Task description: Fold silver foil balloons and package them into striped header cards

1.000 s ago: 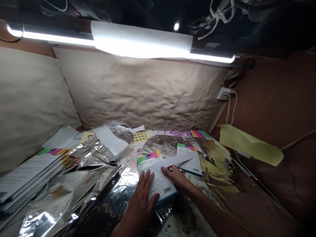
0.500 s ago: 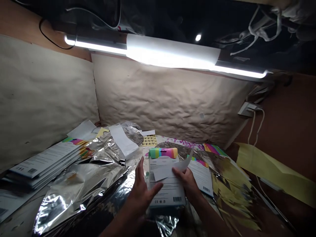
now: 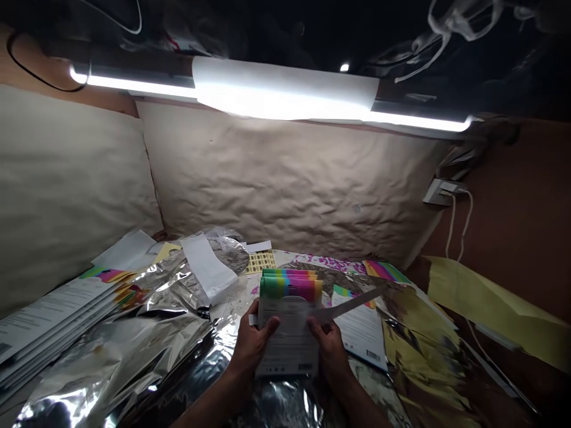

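Observation:
In front of me is a small stack of white printed packets (image 3: 288, 351) with rainbow-coloured tops. My left hand (image 3: 250, 340) is closed on the stack's left edge, thumb on the front face. At the right edge, my right hand (image 3: 329, 345) pinches a white paper strip (image 3: 357, 301), which juts out to the right and is blurred. Part of the strip seems to lie across the front packet. Another printed packet (image 3: 359, 330) lies on the table just beyond my right hand.
More packets (image 3: 49, 315) are stacked at the left, beside crumpled silver foil (image 3: 120, 351). A curled white paper strip (image 3: 207, 267) rests on the foil. Behind lies a yellow label sheet (image 3: 261, 260). Yellowish film (image 3: 423, 345) covers the right side; a tube light (image 3: 414, 120) hangs above.
My left hand has gone from spread fingers to gripping the stack's left edge. The packets' tops now show fanned, and the paper strip extends further right. The view has shifted slightly.

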Action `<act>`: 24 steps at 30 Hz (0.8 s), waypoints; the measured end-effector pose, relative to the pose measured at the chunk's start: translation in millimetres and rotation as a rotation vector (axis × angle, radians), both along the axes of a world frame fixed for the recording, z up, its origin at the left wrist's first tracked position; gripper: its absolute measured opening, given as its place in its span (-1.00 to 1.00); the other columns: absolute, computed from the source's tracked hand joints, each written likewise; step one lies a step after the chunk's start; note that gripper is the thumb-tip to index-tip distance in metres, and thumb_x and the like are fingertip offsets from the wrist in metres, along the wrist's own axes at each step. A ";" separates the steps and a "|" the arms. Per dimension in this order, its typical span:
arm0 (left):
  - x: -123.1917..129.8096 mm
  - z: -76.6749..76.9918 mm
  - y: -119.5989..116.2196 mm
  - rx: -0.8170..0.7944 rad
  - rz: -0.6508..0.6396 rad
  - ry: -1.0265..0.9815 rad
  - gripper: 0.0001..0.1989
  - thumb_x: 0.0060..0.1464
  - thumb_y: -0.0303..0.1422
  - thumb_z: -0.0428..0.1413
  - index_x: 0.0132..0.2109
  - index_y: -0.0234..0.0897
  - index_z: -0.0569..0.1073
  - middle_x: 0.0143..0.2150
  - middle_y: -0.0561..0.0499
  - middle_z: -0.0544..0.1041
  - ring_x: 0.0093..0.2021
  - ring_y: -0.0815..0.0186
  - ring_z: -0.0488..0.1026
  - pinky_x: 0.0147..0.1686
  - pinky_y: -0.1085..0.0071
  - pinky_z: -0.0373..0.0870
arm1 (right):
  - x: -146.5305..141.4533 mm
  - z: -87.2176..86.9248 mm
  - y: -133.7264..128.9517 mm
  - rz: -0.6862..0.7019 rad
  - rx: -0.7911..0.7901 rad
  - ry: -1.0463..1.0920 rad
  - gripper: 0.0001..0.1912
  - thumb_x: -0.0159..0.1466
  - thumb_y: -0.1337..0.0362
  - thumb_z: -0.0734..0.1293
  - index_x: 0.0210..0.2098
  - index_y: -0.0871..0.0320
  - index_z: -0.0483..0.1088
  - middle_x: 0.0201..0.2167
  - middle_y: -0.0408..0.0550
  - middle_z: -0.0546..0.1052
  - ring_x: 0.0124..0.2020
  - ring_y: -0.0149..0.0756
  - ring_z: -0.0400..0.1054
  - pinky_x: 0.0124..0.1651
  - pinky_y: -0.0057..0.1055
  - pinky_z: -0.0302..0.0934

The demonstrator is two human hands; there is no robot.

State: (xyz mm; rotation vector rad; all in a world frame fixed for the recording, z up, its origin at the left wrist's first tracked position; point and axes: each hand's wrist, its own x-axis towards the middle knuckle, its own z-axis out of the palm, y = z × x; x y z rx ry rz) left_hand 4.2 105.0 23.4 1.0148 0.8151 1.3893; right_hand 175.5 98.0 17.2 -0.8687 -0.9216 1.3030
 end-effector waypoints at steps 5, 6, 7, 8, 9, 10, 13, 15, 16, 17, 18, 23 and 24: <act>-8.3 7.5 -2.7 0.105 -0.009 0.024 -0.35 -0.34 -0.18 0.43 -0.05 -0.31 0.46 -0.27 -0.07 0.53 -0.29 0.22 0.47 -0.38 0.46 0.37 | 0.5 10.8 -2.6 0.132 0.074 0.102 -0.38 0.05 0.04 0.50 0.04 0.15 0.43 -0.22 0.10 0.60 -0.12 0.07 0.49 -0.14 -0.11 0.39; -8.5 7.8 -4.4 0.111 -0.011 0.009 -0.31 -0.37 -0.18 0.43 -0.04 -0.31 0.46 -0.26 -0.08 0.53 -0.29 0.22 0.46 -0.38 0.46 0.37 | -0.4 11.9 -3.9 0.160 0.083 0.130 -0.39 0.05 0.05 0.50 0.05 0.14 0.42 -0.22 0.10 0.60 -0.12 0.07 0.49 -0.13 -0.10 0.38; -8.4 7.5 -6.3 0.116 -0.020 -0.002 -0.29 -0.38 -0.19 0.43 -0.02 -0.30 0.45 -0.24 -0.08 0.53 -0.28 0.22 0.45 -0.37 0.46 0.37 | -1.2 12.3 -5.1 0.181 0.097 0.161 -0.39 0.05 0.06 0.50 0.06 0.13 0.42 -0.22 0.09 0.60 -0.12 0.07 0.48 -0.11 -0.09 0.38; -8.2 6.9 -8.2 0.119 -0.029 -0.004 -0.28 -0.39 -0.20 0.44 -0.01 -0.29 0.44 -0.22 -0.09 0.53 -0.28 0.23 0.45 -0.36 0.45 0.38 | -1.8 12.0 -6.1 0.206 0.108 0.185 -0.38 0.05 0.09 0.50 0.07 0.12 0.41 -0.21 0.09 0.60 -0.11 0.08 0.48 -0.09 -0.08 0.37; -8.1 6.0 -9.7 0.118 -0.037 0.004 -0.28 -0.39 -0.21 0.44 0.00 -0.29 0.44 -0.21 -0.09 0.53 -0.28 0.23 0.44 -0.35 0.45 0.38 | -1.9 10.9 -6.7 0.225 0.115 0.202 -0.38 0.05 0.11 0.50 0.09 0.12 0.41 -0.21 0.09 0.60 -0.10 0.08 0.48 -0.07 -0.08 0.36; -8.3 5.1 -10.8 0.115 -0.040 0.020 -0.28 -0.38 -0.24 0.43 0.00 -0.28 0.44 -0.22 -0.08 0.54 -0.29 0.25 0.44 -0.35 0.46 0.38 | -1.6 9.2 -6.9 0.238 0.115 0.212 -0.37 0.05 0.14 0.50 0.10 0.12 0.40 -0.20 0.09 0.59 -0.08 0.08 0.47 -0.06 -0.08 0.36; -10.2 2.1 -10.0 0.103 -0.038 0.083 -0.33 -0.37 -0.33 0.43 -0.02 -0.27 0.44 -0.28 -0.01 0.54 -0.34 0.31 0.42 -0.39 0.50 0.35 | 1.5 2.3 -4.8 0.261 0.094 0.219 -0.35 0.09 0.19 0.49 0.16 0.15 0.35 -0.14 0.12 0.58 -0.03 0.08 0.44 -0.02 -0.08 0.34; -11.9 0.2 -6.6 0.096 -0.034 0.102 -0.39 -0.32 -0.34 0.42 -0.05 -0.28 0.45 -0.29 -0.01 0.55 -0.32 0.30 0.44 -0.38 0.50 0.36 | 3.5 -1.8 -2.6 0.235 0.080 0.242 -0.34 0.13 0.18 0.47 0.20 0.15 0.31 -0.10 0.12 0.57 0.00 0.07 0.43 0.00 -0.08 0.34; -12.7 -0.8 -4.5 0.090 -0.037 0.104 -0.42 -0.29 -0.33 0.42 -0.06 -0.29 0.45 -0.28 -0.02 0.56 -0.30 0.27 0.46 -0.36 0.48 0.38 | 4.0 -3.2 -1.7 0.213 0.066 0.260 -0.33 0.16 0.17 0.46 0.22 0.14 0.28 -0.08 0.11 0.57 0.01 0.05 0.42 0.01 -0.08 0.34; -13.3 -1.8 -2.3 0.085 -0.039 0.104 -0.45 -0.26 -0.31 0.41 -0.07 -0.29 0.44 -0.27 -0.04 0.57 -0.28 0.25 0.48 -0.34 0.46 0.41 | 4.2 -4.2 -1.0 0.183 0.048 0.278 -0.33 0.18 0.16 0.45 0.24 0.12 0.26 -0.07 0.09 0.56 0.02 0.02 0.42 0.01 -0.09 0.34; -13.9 -2.8 -0.4 0.081 -0.038 0.107 -0.47 -0.22 -0.30 0.40 -0.07 -0.30 0.44 -0.26 -0.06 0.58 -0.26 0.22 0.50 -0.31 0.43 0.43 | 4.0 -4.8 -0.5 0.155 0.025 0.294 -0.33 0.20 0.15 0.44 0.25 0.09 0.24 -0.06 0.07 0.56 0.02 0.00 0.43 0.01 -0.10 0.34; -15.2 -4.3 2.8 0.080 -0.042 0.115 -0.47 -0.15 -0.25 0.38 -0.04 -0.31 0.42 -0.23 -0.11 0.60 -0.22 0.17 0.54 -0.25 0.36 0.47 | 0.0 -5.2 -0.7 0.074 -0.074 0.275 -0.30 0.17 0.12 0.47 0.24 0.09 0.24 -0.08 0.04 0.58 -0.01 -0.04 0.45 -0.02 -0.16 0.38; -15.0 -3.6 2.2 0.073 -0.063 0.090 -0.43 -0.18 -0.23 0.40 -0.02 -0.30 0.42 -0.21 -0.11 0.60 -0.20 0.14 0.55 -0.24 0.35 0.48 | -0.7 -5.2 -1.1 0.060 -0.072 0.254 -0.30 0.16 0.11 0.48 0.23 0.10 0.26 -0.08 0.05 0.58 -0.01 -0.03 0.46 -0.04 -0.17 0.38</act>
